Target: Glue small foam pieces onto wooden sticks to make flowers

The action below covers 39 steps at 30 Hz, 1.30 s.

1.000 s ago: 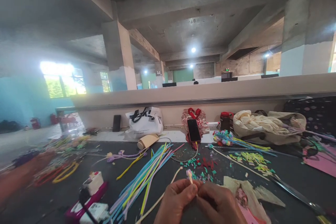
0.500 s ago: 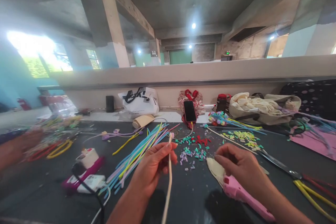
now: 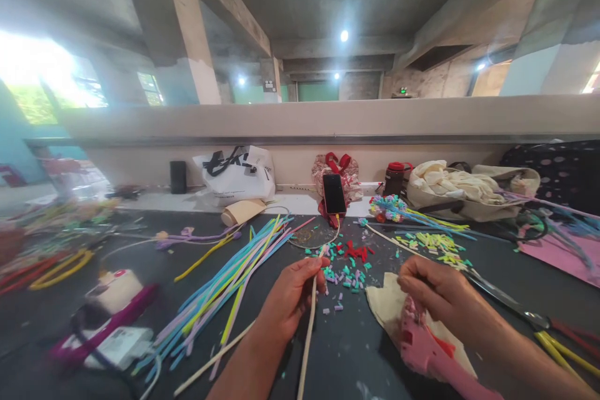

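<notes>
My left hand (image 3: pixel 295 290) is closed around the upper part of a thin cream stem (image 3: pixel 307 337), which looks like a pipe cleaner. The stem hangs down toward the front edge of the view. Its top end sits at my fingertips and is partly hidden. My right hand (image 3: pixel 434 290) is curled with thumb and fingers pressed together, just above a pink glue gun (image 3: pixel 429 350). Whatever those fingers hold, if anything, is hidden. Under the glue gun lies a cream cloth (image 3: pixel 387 306). Small lilac and teal pieces (image 3: pixel 347 278) are scattered beyond my left fingertips.
A bundle of coloured pipe cleaners (image 3: pixel 225 281) lies to the left, beside a white charger (image 3: pixel 119 347). Scissors (image 3: pixel 509 300) rest at the right. A phone (image 3: pixel 334 194) leans at the back, between a white bag (image 3: pixel 234 178) and a dark red-lidded bottle (image 3: pixel 396 180).
My left hand has moved slightly right and down with the stem. The glue gun has turned and more of the cloth shows. A blurred hand at far left has mostly left the view.
</notes>
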Motion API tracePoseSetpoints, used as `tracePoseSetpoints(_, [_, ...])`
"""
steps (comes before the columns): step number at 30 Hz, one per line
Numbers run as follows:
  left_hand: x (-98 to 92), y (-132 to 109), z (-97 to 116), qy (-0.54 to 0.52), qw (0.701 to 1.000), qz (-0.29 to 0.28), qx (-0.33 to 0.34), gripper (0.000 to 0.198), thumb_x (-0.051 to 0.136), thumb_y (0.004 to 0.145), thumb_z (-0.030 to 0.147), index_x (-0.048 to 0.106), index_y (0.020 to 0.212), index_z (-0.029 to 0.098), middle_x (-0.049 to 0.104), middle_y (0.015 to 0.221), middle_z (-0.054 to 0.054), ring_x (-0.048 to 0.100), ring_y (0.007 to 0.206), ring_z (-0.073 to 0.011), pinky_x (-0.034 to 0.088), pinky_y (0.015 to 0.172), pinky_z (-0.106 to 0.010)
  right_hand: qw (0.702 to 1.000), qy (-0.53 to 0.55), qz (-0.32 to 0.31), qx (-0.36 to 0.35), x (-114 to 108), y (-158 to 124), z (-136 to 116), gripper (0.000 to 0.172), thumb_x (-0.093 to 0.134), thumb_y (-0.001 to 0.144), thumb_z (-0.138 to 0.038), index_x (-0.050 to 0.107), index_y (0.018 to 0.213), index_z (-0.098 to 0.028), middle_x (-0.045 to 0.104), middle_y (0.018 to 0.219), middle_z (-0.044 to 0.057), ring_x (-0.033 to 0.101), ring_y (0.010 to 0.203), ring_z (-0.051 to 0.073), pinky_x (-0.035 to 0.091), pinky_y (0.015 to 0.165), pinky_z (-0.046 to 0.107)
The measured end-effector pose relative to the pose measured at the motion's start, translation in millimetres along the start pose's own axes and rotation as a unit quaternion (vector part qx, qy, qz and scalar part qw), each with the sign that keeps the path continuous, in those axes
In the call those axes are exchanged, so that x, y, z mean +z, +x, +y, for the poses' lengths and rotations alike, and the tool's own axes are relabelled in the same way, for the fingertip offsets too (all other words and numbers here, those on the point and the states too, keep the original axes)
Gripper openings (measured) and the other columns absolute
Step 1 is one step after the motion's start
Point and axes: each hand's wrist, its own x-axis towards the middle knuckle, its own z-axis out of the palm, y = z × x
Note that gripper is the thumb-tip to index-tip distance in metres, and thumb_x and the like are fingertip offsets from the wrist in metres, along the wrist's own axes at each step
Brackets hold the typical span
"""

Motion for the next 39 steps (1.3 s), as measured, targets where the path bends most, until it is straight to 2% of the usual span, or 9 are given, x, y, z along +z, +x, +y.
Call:
tracePoseSetpoints(5, [3.6,-1,-7,0.027,0.999,0.007,-0.021,0.026,0.062,0.067,0.037,0.063,0.078,0.013,0.050,0.048,0.004,0.037,0.037,-0.0022,0.024,0.035,-0.013,0.979,0.186,-0.048,0.066,4,15,1,0.010,0.042,0.078,-0.024,0.046,0.071,-0.019,0.051,0.051,-0.005,0.048,0.039,0.009,0.038,0.037,0.018])
tracePoseSetpoints(8, [9.1,-6,-5,0.040,0.999,0.010,-0.021,0.026,0.063,0.065,0.037,0.063,0.075,0.013,0.050,0.047,0.004,0.039,0.039,-0.0032,0.025,0.036,-0.013,0.981,0.180,-0.022,0.068,3,27,1,0.008,0.046,0.071,-0.018,0.047,0.063,-0.018,0.050,0.049,-0.006,0.045,0.038,0.007,0.037,0.037,0.017])
tracePoseSetpoints(13, [13.9,-12,-1,0.075,0.997,0.027,-0.019,0.026,0.062,0.066,0.037,0.063,0.076,0.013,0.050,0.048,0.004,0.029,0.036,-0.0013,0.012,0.034,-0.013,0.991,0.132,0.015,0.009,-1,39,3,0.010,0.045,0.065,-0.010,0.050,0.059,-0.017,0.053,0.056,-0.003,0.049,0.051,0.009,0.040,0.044,0.018])
tracePoseSetpoints(18, [11.0,-10,-1,0.103,0.993,0.009,-0.050,0.028,0.062,0.064,0.040,0.064,0.074,0.013,0.051,0.048,0.004,0.026,0.033,-0.0012,0.012,0.032,-0.014,0.985,0.167,0.014,0.032,-4,32,8,0.009,0.045,0.063,-0.010,0.048,0.058,-0.017,0.052,0.053,-0.004,0.047,0.042,0.007,0.039,0.038,0.017])
tracePoseSetpoints(23, [9.9,-9,-5,0.093,0.995,-0.005,-0.048,0.029,0.061,0.066,0.039,0.064,0.080,0.013,0.051,0.047,0.004,0.027,0.033,-0.0011,0.012,0.032,-0.014,0.924,0.369,-0.079,0.059,-1,29,9,0.008,0.046,0.067,-0.014,0.054,0.066,-0.014,0.054,0.047,-0.003,0.046,0.035,0.006,0.035,0.034,0.016])
tracePoseSetpoints(26, [11.8,-10,-7,0.092,0.995,0.004,-0.035,0.029,0.061,0.065,0.039,0.064,0.076,0.012,0.051,0.046,0.004,0.026,0.033,-0.0008,0.012,0.033,-0.014,0.877,0.465,-0.100,0.064,5,31,10,0.007,0.047,0.067,-0.016,0.053,0.067,-0.013,0.059,0.057,0.000,0.050,0.036,0.006,0.033,0.032,0.015])
tracePoseSetpoints(29, [13.8,-10,-7,0.089,0.996,0.022,-0.025,0.029,0.063,0.063,0.039,0.064,0.075,0.013,0.050,0.045,0.005,0.025,0.032,-0.0002,0.010,0.032,-0.013,0.854,0.505,-0.108,0.057,11,33,13,0.007,0.047,0.069,-0.017,0.053,0.069,-0.013,0.059,0.059,0.000,0.052,0.036,0.006,0.031,0.031,0.013])
tracePoseSetpoints(32, [14.1,-11,-9,0.081,0.996,0.023,-0.028,0.029,0.065,0.060,0.039,0.064,0.073,0.013,0.050,0.044,0.005,0.024,0.031,0.0003,0.010,0.032,-0.013,0.859,0.497,-0.106,0.066,14,33,15,0.008,0.049,0.070,-0.020,0.054,0.070,-0.013,0.058,0.058,0.000,0.052,0.038,0.007,0.031,0.031,0.013])
tracePoseSetpoints(39, [12.6,-11,-9,0.075,0.997,0.017,-0.025,0.028,0.064,0.063,0.038,0.063,0.075,0.013,0.050,0.045,0.004,0.025,0.032,0.0001,0.011,0.032,-0.013,0.918,0.386,-0.053,0.074,13,30,14,0.007,0.057,0.063,-0.015,0.051,0.060,-0.015,0.051,0.047,-0.007,0.041,0.035,0.003,0.030,0.033,0.012])
